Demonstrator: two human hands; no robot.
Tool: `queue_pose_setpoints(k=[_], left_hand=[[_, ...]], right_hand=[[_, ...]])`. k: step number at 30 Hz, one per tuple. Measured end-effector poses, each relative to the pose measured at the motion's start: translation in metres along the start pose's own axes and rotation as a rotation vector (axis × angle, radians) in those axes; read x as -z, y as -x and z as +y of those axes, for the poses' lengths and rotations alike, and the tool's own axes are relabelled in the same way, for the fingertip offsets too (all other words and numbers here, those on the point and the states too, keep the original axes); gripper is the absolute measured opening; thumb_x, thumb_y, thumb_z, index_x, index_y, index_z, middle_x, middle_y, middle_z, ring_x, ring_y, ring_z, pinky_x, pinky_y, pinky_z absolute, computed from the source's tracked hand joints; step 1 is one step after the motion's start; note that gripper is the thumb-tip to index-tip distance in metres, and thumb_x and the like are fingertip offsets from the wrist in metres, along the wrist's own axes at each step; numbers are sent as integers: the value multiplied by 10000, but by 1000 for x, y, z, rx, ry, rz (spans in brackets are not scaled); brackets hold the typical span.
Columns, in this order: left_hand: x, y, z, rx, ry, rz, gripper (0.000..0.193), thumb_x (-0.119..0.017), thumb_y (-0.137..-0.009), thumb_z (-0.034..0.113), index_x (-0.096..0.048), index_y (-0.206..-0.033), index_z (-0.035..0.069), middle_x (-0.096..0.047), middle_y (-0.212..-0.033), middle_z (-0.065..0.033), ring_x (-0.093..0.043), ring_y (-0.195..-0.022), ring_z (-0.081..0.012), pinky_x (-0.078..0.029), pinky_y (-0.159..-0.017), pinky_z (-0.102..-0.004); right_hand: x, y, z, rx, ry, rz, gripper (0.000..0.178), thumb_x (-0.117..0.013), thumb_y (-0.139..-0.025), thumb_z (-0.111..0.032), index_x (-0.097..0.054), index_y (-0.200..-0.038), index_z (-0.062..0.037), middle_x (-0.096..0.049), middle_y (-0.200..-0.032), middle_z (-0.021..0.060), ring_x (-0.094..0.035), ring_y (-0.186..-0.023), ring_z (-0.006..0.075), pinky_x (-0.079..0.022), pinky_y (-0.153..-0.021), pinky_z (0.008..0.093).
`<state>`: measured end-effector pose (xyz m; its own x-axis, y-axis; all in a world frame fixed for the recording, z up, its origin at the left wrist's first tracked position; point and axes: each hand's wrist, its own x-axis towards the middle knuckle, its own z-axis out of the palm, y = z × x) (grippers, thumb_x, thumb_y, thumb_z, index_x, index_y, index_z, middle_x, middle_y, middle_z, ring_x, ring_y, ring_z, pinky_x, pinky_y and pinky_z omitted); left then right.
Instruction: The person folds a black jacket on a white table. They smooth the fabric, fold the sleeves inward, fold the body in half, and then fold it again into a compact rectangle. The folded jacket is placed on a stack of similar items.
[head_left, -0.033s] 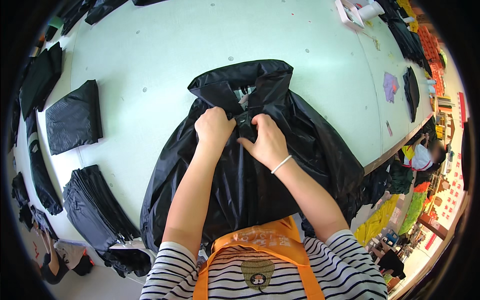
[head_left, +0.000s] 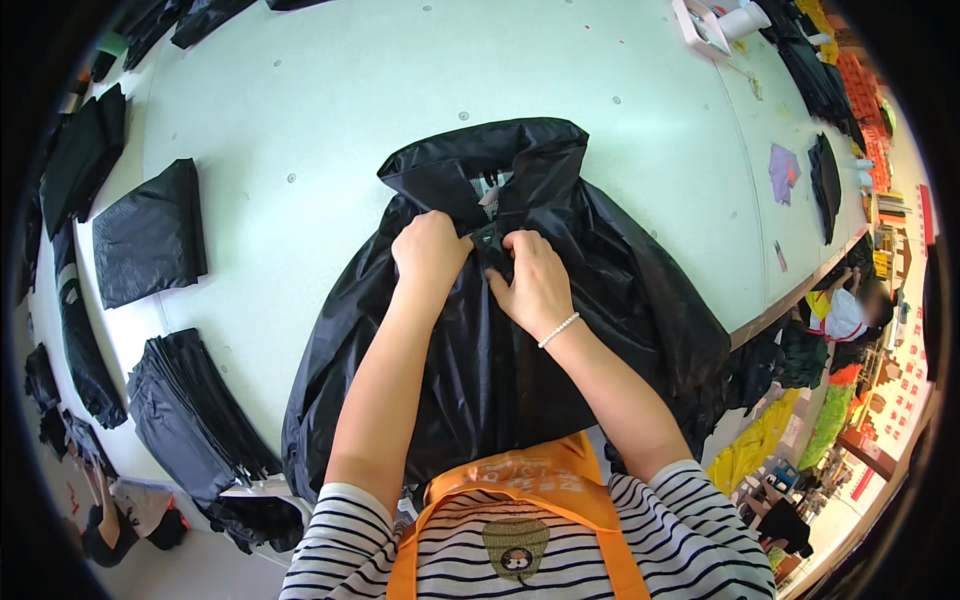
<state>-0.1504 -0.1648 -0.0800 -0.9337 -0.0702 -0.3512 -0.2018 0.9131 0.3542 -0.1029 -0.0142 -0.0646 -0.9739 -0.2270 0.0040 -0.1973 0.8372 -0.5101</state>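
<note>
A shiny black jacket [head_left: 620,290] lies front up before me, its collar pointing away and its sleeves spread to both sides. My left hand [head_left: 430,247] is closed on the left front edge just below the collar. Opposite it, my right hand [head_left: 536,280] grips the other front edge, thumb and fingers bent at the placket. A small shiny fastener [head_left: 487,239] shows between the hands. Inside the neck opening are a pale label [head_left: 489,195] and a mesh lining. The fingertips of my left hand are partly hidden.
Folded black garments [head_left: 150,235] and a thick black stack [head_left: 195,410] lie along the left of the pale green table [head_left: 330,90]. A pink tray [head_left: 700,30] stands at the far right, near a purple scrap [head_left: 783,173]. Other people sit beyond the table's edges.
My right hand has shifted slightly, its thumb now nearer the placket. The left hand and the jacket stay almost where they were.
</note>
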Motion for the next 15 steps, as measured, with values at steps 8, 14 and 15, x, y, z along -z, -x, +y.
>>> queue_pose_setpoints(k=[8, 14, 15], left_hand=[[0, 1, -28, -119, 703, -181, 258, -695, -791, 208, -596, -668, 5, -564, -604, -86, -518, -548, -163, -402, -537, -305], [23, 20, -18, -206, 1025, -333, 231, -570, -913, 163, -524, -722, 42, -488, -646, 31, -437, -616, -50, -372, -578, -221], [26, 23, -17, -205, 1064, -363, 225, -568, -922, 166, -531, -729, 58, -499, -667, 40, -445, -633, -42, -373, -595, -204]], right_hand=[[-6, 5, -4, 81, -173, 267, 237, -630, -770, -37, -569, -998, -21, -596, -885, 134, -592, -830, 315, -497, -705, 373], [2, -2, -22, -11, -362, 322, 84, -588, -818, 6, -599, -901, -4, -626, -839, 147, -617, -760, 325, -503, -663, 373], [0, -2, -22, -66, -449, 338, 81, -587, -820, 13, -599, -899, 1, -628, -826, 152, -618, -742, 327, -503, -654, 371]])
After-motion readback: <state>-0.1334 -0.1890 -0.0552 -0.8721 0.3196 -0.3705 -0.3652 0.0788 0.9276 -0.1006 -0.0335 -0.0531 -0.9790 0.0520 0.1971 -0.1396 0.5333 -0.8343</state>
